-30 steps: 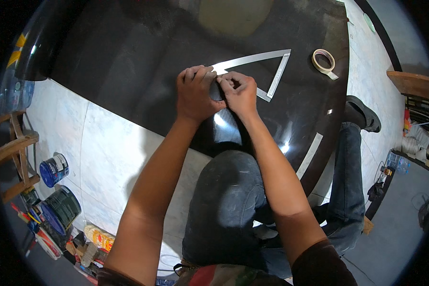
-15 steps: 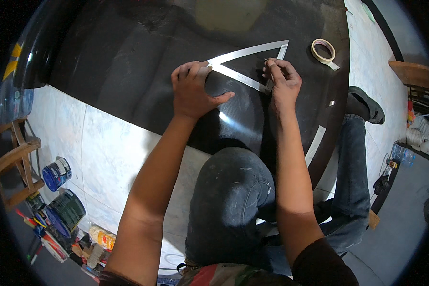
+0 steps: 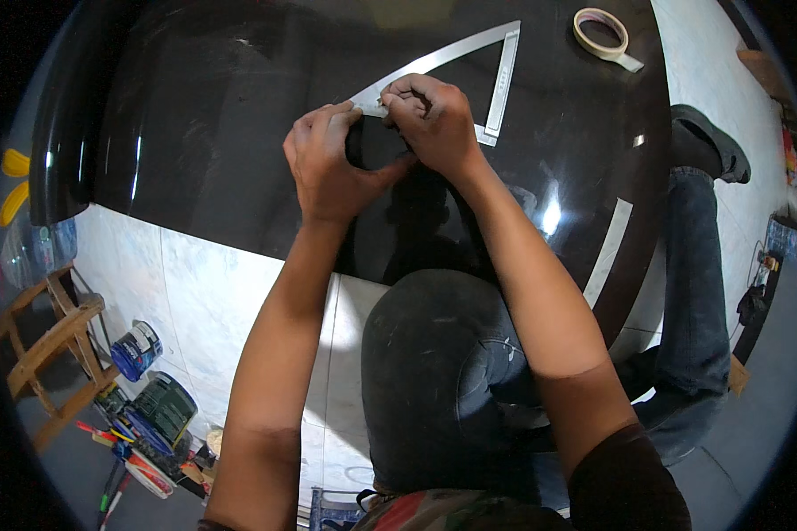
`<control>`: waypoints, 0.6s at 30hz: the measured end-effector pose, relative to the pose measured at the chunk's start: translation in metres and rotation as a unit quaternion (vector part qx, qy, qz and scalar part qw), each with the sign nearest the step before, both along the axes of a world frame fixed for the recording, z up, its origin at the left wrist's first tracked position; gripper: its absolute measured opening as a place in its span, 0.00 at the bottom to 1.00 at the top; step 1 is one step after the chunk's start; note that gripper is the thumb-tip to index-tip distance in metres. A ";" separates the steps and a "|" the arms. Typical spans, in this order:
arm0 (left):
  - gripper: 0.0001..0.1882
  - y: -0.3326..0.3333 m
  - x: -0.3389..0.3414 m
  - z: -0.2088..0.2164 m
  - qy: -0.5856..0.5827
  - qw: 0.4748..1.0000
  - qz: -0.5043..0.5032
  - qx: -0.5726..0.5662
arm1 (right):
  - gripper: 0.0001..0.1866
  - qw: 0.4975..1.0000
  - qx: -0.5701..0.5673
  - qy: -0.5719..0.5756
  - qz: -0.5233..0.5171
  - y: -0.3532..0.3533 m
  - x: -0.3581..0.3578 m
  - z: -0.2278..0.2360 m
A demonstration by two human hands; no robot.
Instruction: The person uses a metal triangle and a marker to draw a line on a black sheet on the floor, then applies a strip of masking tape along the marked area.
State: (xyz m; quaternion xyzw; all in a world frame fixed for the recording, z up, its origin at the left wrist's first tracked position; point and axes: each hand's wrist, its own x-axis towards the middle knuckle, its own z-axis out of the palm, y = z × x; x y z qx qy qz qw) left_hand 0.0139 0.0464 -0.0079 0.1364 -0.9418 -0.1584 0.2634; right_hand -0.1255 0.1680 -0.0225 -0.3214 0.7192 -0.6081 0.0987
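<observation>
Left hand: my left hand [image 3: 329, 168] has a wide grip, its thumb stretched far out to the right of the fingers; the fingertips rest on the left point of the flat triangle of silver metal strips [image 3: 503, 80], and nothing fills the gap in the palm.
Right hand: my right hand [image 3: 440, 121] has a narrow grip, the fingers curled, thumb and forefinger close together just right of the left fingertips, over that same end; I cannot tell whether they meet or pinch something small.
Silver triangle: it lies flat on the glossy dark brown-black panel [image 3: 221, 106], its left point under my left fingertips, its top strip running up and to the right, beyond my right hand; its short right strip is in plain sight, while the right hand covers much of the lower one.
Tape: a cream roll of tape [image 3: 591, 49] lies on its side face near the panel's right edge, right of the triangle, its loose end sticking out.
Loose metal: one long straight silver-grey strip [image 3: 608, 248] lies lower on the right, with a tiny shiny rectangular piece [image 3: 638, 141] above it.
Below: my knee in dark grey jeans [image 3: 438, 354] sits just under the panel's near edge.
</observation>
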 end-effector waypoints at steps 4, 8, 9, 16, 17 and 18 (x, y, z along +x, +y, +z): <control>0.43 -0.001 0.000 0.004 -0.041 0.999 -0.006 0.000 | 0.08 0.998 -0.041 0.007 -0.041 -0.002 0.003 -0.009; 0.42 0.003 -0.002 0.010 -0.081 0.997 0.010 0.010 | 0.09 0.995 -0.078 -0.031 -0.044 -0.001 0.003 -0.013; 0.42 0.004 -0.003 0.011 -0.086 0.996 0.011 0.015 | 0.09 0.995 -0.084 -0.045 -0.041 0.000 0.002 -0.015; 0.42 0.007 -0.004 0.012 -0.066 0.998 0.003 -0.007 | 0.09 0.985 -0.130 0.038 -0.108 0.035 -0.025 0.003; 0.41 0.007 -0.002 0.013 -0.065 0.998 0.007 -0.015 | 0.09 0.979 -0.154 -0.026 -0.128 0.045 -0.028 0.018; 0.41 0.007 -0.002 0.014 -0.062 0.998 0.009 -0.021 | 0.08 0.969 -0.177 -0.087 -0.148 0.058 -0.035 0.031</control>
